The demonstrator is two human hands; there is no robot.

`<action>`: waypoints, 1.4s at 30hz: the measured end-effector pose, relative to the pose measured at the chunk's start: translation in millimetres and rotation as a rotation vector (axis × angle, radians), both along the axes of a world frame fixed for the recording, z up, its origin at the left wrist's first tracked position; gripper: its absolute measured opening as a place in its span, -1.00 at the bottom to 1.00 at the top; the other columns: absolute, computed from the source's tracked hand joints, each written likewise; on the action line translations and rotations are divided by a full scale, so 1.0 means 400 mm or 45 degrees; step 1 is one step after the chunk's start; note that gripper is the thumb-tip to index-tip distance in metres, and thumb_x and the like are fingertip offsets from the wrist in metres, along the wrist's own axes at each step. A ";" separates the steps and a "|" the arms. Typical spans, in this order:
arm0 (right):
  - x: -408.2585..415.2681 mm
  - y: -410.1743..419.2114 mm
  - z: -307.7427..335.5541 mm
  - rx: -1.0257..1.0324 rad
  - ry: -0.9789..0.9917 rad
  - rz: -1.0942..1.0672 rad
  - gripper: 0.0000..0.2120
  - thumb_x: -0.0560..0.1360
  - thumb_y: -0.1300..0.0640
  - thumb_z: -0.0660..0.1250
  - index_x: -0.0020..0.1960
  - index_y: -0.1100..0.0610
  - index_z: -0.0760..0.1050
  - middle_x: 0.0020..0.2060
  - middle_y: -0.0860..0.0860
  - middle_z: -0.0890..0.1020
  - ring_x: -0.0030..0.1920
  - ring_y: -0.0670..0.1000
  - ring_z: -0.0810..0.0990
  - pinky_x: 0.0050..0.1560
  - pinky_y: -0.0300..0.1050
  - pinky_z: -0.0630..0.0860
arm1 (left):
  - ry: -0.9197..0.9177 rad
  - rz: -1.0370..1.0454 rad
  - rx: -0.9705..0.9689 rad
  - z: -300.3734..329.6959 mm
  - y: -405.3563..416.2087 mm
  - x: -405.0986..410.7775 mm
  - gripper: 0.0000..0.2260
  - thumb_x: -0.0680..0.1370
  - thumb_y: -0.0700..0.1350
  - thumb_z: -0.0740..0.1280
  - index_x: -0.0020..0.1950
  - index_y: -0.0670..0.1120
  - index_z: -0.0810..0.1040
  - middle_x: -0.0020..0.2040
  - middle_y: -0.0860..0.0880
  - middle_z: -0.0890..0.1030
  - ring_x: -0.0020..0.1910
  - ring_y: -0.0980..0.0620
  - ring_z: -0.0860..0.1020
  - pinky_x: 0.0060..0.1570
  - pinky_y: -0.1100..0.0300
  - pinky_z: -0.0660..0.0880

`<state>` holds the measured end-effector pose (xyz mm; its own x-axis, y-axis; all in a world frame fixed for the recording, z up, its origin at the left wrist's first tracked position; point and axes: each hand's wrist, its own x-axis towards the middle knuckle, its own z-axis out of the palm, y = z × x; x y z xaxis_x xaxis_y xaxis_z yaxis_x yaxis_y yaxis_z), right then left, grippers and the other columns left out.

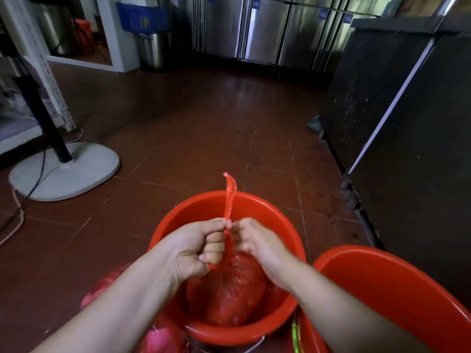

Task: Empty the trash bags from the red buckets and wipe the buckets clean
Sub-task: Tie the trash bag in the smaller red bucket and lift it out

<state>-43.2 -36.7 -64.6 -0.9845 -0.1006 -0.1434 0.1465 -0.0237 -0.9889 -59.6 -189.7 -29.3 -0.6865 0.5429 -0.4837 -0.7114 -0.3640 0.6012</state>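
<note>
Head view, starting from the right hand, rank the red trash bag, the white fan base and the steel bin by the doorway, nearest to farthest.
From the right hand:
1. Red trash bag, gripped at its neck, in the bucket.
2. White fan base, on the floor, far left.
3. Steel bin, against the back wall.

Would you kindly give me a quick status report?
Left hand and right hand both gripping bag neck. Bag inside bucket. Nothing in the way.

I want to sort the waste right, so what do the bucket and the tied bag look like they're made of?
The red bucket looks like moulded plastic: smooth, glossy, evenly coloured, with a rolled rim. The red bag looks like thin plastic film: translucent, crinkled, its neck twisted into a cord between the left hand and right hand.
</note>
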 end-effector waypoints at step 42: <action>0.059 -0.041 -0.057 -0.035 -0.075 -0.187 -0.62 0.26 0.49 0.45 -0.50 0.05 0.51 -0.48 0.02 0.58 -0.40 -0.03 0.57 -0.34 -0.20 0.50 | 1.234 0.330 -1.323 -0.164 -0.084 0.048 -0.73 0.41 -0.21 0.46 0.05 -0.01 0.53 -0.05 0.12 0.55 -0.02 0.11 0.47 -0.02 0.36 0.37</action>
